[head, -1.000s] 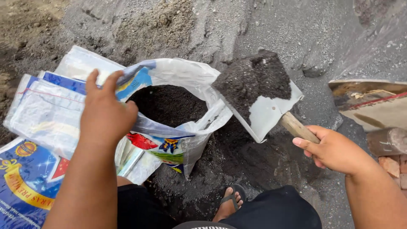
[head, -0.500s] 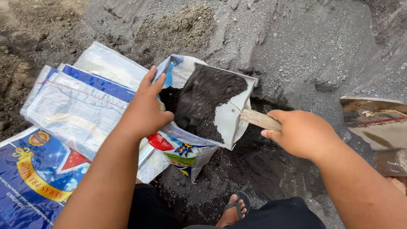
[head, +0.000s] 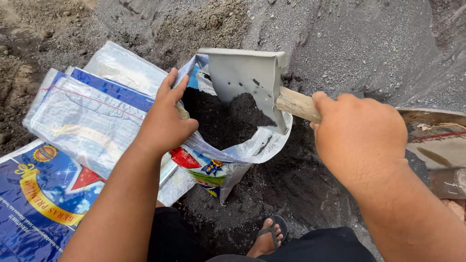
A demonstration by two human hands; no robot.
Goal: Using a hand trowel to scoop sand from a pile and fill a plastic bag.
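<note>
Over open woven sack [head: 228,167] of dark soil [head: 221,121]: right hand [head: 359,136] fisted around wooden handle [head: 297,104], grey shovel blade [head: 245,77] tipped into mouth; left hand [head: 167,119] pinching sack rim, flat sacks [head: 82,116] beside.

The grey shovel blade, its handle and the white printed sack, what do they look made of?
The grey shovel blade looks like sheet metal: thin, flat, dull sheen, folded rim. Its handle, gripped by the right hand, seems bare wood, pale and rough. The white printed sack, held open by the left hand, looks like woven plastic, glossy and crinkled, holding dark soil.
</note>
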